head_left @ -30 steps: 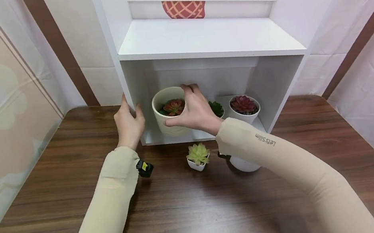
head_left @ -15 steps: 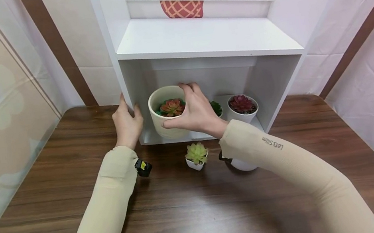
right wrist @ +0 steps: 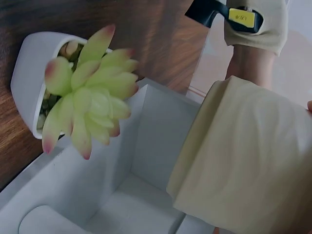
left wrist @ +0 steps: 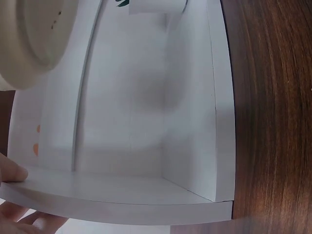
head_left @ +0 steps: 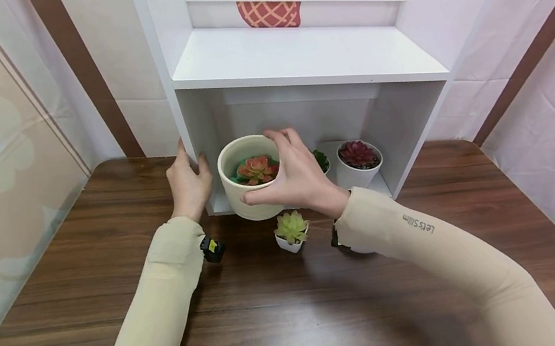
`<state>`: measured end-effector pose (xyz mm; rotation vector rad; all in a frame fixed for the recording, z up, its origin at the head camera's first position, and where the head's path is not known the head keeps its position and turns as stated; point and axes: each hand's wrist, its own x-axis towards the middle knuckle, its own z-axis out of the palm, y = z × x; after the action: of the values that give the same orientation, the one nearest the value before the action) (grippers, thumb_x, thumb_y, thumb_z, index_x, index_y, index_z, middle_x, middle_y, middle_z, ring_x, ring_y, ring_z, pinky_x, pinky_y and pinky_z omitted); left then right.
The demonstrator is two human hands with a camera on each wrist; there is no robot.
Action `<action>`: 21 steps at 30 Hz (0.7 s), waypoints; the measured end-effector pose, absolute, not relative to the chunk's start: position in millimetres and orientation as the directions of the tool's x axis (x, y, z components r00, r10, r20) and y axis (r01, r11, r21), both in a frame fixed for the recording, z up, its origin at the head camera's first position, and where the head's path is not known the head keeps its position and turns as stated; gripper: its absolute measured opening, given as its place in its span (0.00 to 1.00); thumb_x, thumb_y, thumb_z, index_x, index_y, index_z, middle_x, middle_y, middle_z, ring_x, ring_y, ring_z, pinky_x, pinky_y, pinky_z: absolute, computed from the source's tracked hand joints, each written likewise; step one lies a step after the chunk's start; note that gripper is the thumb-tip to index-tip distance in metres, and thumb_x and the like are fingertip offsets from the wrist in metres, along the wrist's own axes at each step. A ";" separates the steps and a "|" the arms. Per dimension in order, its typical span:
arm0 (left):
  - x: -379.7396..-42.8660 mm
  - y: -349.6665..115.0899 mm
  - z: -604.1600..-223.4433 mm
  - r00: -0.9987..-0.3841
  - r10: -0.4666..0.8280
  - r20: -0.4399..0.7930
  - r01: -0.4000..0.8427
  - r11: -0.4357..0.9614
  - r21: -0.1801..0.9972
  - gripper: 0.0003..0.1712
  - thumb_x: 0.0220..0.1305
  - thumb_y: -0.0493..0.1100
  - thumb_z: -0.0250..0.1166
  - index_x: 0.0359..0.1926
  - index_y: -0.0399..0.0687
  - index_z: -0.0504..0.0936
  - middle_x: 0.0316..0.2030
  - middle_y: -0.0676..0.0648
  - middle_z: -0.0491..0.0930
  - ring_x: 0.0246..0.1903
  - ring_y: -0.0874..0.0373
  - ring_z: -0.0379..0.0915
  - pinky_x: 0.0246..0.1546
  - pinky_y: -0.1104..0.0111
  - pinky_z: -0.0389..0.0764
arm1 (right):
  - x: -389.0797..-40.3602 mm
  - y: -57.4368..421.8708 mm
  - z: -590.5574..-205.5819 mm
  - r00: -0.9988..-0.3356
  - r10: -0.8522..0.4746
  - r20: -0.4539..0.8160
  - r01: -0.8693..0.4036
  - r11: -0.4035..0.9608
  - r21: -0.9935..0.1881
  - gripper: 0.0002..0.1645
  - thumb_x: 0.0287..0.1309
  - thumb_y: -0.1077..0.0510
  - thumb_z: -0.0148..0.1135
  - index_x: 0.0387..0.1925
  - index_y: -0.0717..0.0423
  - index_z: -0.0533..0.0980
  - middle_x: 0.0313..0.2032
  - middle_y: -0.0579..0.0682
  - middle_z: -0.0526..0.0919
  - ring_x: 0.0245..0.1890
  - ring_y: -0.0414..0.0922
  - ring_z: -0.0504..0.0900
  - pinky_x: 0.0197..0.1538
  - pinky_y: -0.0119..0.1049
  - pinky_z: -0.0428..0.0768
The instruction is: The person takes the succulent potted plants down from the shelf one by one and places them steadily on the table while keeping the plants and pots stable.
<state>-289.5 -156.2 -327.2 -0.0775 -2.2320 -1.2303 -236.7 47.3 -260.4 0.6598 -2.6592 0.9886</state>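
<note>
My right hand (head_left: 302, 175) grips the cream ribbed pot (head_left: 247, 204) by its rim, thumb at the front and fingers at the back. Inside the pot sits an orange-red succulent (head_left: 257, 170). The pot is raised at the front left of the white shelf's lower compartment, and its underside (left wrist: 46, 29) shows above the shelf floor in the left wrist view. My left hand (head_left: 188, 186) holds the shelf's left side panel (head_left: 186, 128), thumb inside and fingers outside. Just below the pot, a small white pot with a light green succulent (head_left: 291, 228) stands on the table.
A white pot with a dark red succulent (head_left: 359, 155) stands at the right of the compartment. Beside it, a green plant (head_left: 321, 160) is mostly hidden by my right hand. Another white thing on the table lies largely behind my right sleeve (head_left: 379, 223). The upper shelf board (head_left: 308, 55) overhangs the pots.
My right hand has lifted the cream pot and brought it forward and slightly left, toward the compartment's front edge. My left hand keeps its place on the side panel.
</note>
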 end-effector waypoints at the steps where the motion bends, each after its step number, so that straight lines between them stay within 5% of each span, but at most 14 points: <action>1: -289.4 -155.9 -327.3 -0.829 -0.220 0.514 0.318 0.572 0.757 0.25 0.67 0.35 0.53 0.64 0.34 0.65 0.53 0.26 0.76 0.54 0.33 0.73 0.53 0.44 0.74 | -235.3 47.8 -260.2 -0.873 -0.333 0.356 -0.485 0.669 -0.563 0.61 0.30 0.41 0.77 0.67 0.60 0.62 0.56 0.55 0.68 0.50 0.50 0.73 0.52 0.43 0.74; 21: -288.8 -156.0 -327.0 -0.835 -0.217 0.506 0.316 0.563 0.763 0.26 0.68 0.36 0.53 0.65 0.34 0.64 0.56 0.27 0.74 0.56 0.34 0.71 0.55 0.44 0.73 | -208.1 61.6 -260.4 -0.849 -0.377 0.370 -0.528 0.634 -0.565 0.62 0.26 0.42 0.80 0.66 0.58 0.63 0.56 0.53 0.68 0.50 0.48 0.72 0.53 0.43 0.74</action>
<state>-288.8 -156.0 -327.0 -0.0788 -2.2361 -1.2467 -208.1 61.6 -260.4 0.7409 -2.6381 1.0159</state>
